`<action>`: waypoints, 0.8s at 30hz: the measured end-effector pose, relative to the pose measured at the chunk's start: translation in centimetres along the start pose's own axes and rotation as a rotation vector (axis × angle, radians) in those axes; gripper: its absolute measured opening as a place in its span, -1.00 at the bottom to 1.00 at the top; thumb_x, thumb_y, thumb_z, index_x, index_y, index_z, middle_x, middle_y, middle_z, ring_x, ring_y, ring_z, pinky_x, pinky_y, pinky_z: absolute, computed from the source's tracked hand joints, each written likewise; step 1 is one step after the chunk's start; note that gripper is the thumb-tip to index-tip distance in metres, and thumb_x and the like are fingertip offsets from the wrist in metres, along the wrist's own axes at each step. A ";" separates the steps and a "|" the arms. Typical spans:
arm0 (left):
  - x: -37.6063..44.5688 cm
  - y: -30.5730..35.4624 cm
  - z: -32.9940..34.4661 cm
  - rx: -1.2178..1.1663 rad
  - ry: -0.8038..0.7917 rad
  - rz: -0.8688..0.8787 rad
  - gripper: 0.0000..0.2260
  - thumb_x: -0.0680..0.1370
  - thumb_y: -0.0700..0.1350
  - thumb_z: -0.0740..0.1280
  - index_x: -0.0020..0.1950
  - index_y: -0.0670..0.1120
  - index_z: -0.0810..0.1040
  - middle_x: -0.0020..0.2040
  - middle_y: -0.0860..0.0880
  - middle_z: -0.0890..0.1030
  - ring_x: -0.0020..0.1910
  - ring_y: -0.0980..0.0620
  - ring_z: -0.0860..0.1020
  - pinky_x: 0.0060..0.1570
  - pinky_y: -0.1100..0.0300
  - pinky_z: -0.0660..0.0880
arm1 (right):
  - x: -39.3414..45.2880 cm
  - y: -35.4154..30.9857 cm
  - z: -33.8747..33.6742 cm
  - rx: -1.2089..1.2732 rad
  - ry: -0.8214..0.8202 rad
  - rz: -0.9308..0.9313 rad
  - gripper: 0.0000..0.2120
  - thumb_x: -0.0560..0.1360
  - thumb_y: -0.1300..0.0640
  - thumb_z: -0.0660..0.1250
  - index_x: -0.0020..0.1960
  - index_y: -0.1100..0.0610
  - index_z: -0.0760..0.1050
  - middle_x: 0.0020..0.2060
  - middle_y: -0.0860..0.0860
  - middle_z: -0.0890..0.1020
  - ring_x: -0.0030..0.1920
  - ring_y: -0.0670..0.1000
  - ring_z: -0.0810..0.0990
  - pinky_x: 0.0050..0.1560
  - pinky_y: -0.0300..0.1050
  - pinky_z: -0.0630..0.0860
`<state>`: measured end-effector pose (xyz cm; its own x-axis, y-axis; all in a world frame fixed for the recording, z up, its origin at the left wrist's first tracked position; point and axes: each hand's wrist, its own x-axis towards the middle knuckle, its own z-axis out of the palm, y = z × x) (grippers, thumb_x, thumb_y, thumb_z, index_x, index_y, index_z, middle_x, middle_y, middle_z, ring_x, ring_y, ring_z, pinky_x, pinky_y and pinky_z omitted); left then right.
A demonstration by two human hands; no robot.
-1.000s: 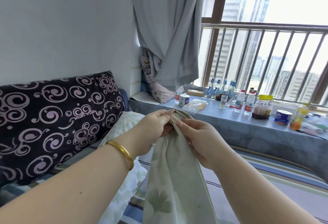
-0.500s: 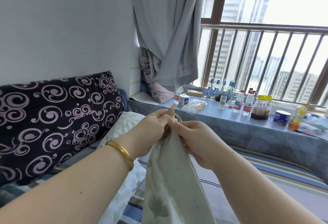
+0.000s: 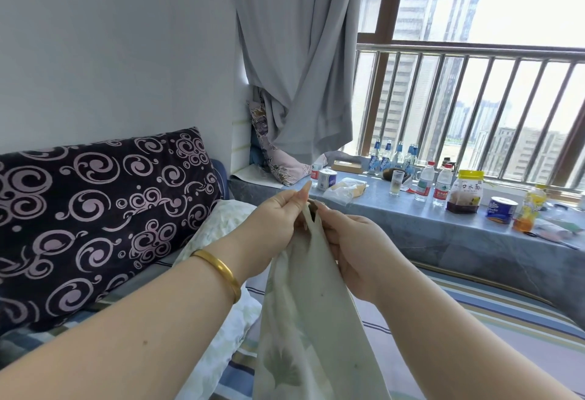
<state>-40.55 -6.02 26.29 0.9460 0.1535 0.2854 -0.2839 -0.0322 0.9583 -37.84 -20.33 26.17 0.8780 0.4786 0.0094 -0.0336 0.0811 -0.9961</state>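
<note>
A pale green pillowcase [image 3: 304, 314] with a faint leaf print hangs down in front of me over the bed. My left hand [image 3: 272, 225], with a gold bangle on the wrist, pinches its top edge from the left. From the right, my right hand [image 3: 354, 247] grips the same top edge, and the fingertips of both hands nearly meet there. A white pillow [image 3: 221, 235] with a light green pattern lies on the bed just left of and behind the hanging cloth, partly hidden by my left forearm.
A large dark cushion with pale swirls [image 3: 95, 219] leans on the wall at left. The striped bed sheet [image 3: 474, 320] stretches to the right. Behind it a grey window ledge [image 3: 427, 228] carries several bottles, a jar, tins and a glass. A grey curtain [image 3: 300, 67] hangs above.
The open loop of cloth at the top has been drawn together between my fingers. Both hands stay at the same place.
</note>
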 end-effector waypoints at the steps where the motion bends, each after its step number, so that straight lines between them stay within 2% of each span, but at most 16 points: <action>1: -0.1 0.0 0.0 0.032 0.002 0.012 -0.65 0.62 0.18 0.23 -0.22 0.07 0.67 -0.32 0.09 0.63 -0.32 0.16 0.56 -0.28 0.37 0.50 | 0.1 -0.1 0.0 -0.006 0.042 0.000 -0.70 0.55 0.02 0.34 -0.10 0.23 0.71 -0.12 0.21 0.73 -0.22 0.14 0.71 -0.14 0.00 0.65; 3: -0.1 -0.2 0.2 0.109 0.039 0.042 -0.61 0.62 0.17 0.24 -0.28 -0.03 0.59 -0.36 0.03 0.55 -0.34 0.06 0.46 -0.39 0.35 0.39 | 0.2 -0.1 0.0 -0.035 0.139 0.003 -0.74 0.49 0.11 0.30 -0.19 0.26 0.66 -0.21 0.23 0.68 -0.32 0.15 0.60 -0.19 0.03 0.56; 5: 0.1 -0.5 0.2 0.165 0.097 0.060 -0.58 0.61 0.17 0.26 -0.28 -0.12 0.53 -0.37 0.00 0.51 -0.32 0.04 0.41 -0.41 0.32 0.36 | 0.2 -0.3 0.1 -0.042 0.209 0.015 -0.81 0.45 0.14 0.26 -0.16 0.19 0.62 -0.26 0.22 0.57 -0.34 0.13 0.50 -0.19 0.06 0.47; 8: 0.4 -1.0 -0.1 0.223 0.128 -0.003 -0.59 0.60 0.17 0.28 -0.32 -0.07 0.54 -0.41 0.04 0.54 -0.39 0.08 0.44 -0.45 0.41 0.35 | 0.3 0.0 -0.4 0.047 0.219 0.028 -0.68 0.54 0.18 0.25 -0.30 0.17 0.68 -0.30 0.18 0.66 -0.41 0.10 0.61 -0.28 -0.01 0.60; 10: 0.6 -1.1 0.0 0.216 0.086 -0.105 -0.60 0.59 0.19 0.28 -0.30 -0.07 0.56 -0.38 0.05 0.60 -0.45 0.13 0.47 -0.45 0.40 0.38 | 0.3 0.1 -0.7 0.114 0.177 0.025 -0.60 0.59 0.21 0.24 -0.36 0.18 0.69 -0.36 0.16 0.68 -0.46 0.07 0.63 -0.39 -0.07 0.60; 12: 0.6 -1.1 0.4 0.217 0.052 -0.177 -0.55 0.55 0.26 0.27 -0.28 -0.09 0.58 -0.35 0.03 0.65 -0.45 0.14 0.53 -0.42 0.32 0.42 | 0.1 0.2 -0.7 0.159 0.132 0.018 -0.61 0.61 0.24 0.26 -0.34 0.24 0.68 -0.39 0.18 0.67 -0.49 0.09 0.63 -0.44 -0.08 0.59; 14: 0.5 -0.8 0.9 0.261 0.043 -0.213 -0.42 0.43 0.42 0.28 -0.23 -0.12 0.61 -0.32 -0.03 0.67 -0.40 0.09 0.57 -0.38 0.26 0.49 | -0.1 0.3 -0.4 0.189 0.104 0.017 -0.65 0.60 0.28 0.26 -0.30 0.33 0.65 -0.40 0.22 0.65 -0.49 0.13 0.62 -0.44 -0.06 0.60; 16: 0.3 -0.5 1.3 0.365 0.048 -0.198 -0.34 0.31 0.52 0.30 -0.22 -0.11 0.59 -0.31 -0.06 0.64 -0.33 0.03 0.58 -0.26 0.15 0.57 | -0.4 0.3 -0.1 0.206 0.101 0.014 -0.73 0.59 0.29 0.28 -0.22 0.39 0.62 -0.38 0.26 0.63 -0.47 0.15 0.62 -0.42 -0.02 0.62; 19: 0.0 -0.3 1.6 0.572 0.076 -0.142 -0.40 0.37 0.48 0.31 -0.31 -0.10 0.45 -0.31 -0.07 0.59 -0.25 -0.04 0.57 -0.04 0.03 0.57 | -0.6 0.3 0.0 0.197 0.095 0.014 -0.74 0.56 0.23 0.36 -0.23 0.34 0.68 -0.37 0.25 0.66 -0.46 0.14 0.64 -0.42 -0.04 0.61; 24: -0.1 -0.1 2.0 0.666 0.083 -0.136 -0.44 0.52 0.37 0.21 -0.28 -0.13 0.42 -0.28 -0.08 0.53 -0.09 -0.16 0.57 -0.02 0.06 0.50 | -0.8 0.0 0.0 0.157 0.091 0.017 -0.80 0.57 0.27 0.34 -0.18 0.27 0.67 -0.38 0.17 0.68 -0.47 0.05 0.66 -0.48 -0.11 0.59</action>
<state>-40.34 -8.05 26.23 0.9438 0.2734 0.1856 0.0181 -0.6036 0.7971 -38.51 -20.71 26.20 0.9160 0.4006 -0.0225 -0.1168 0.2126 -0.9701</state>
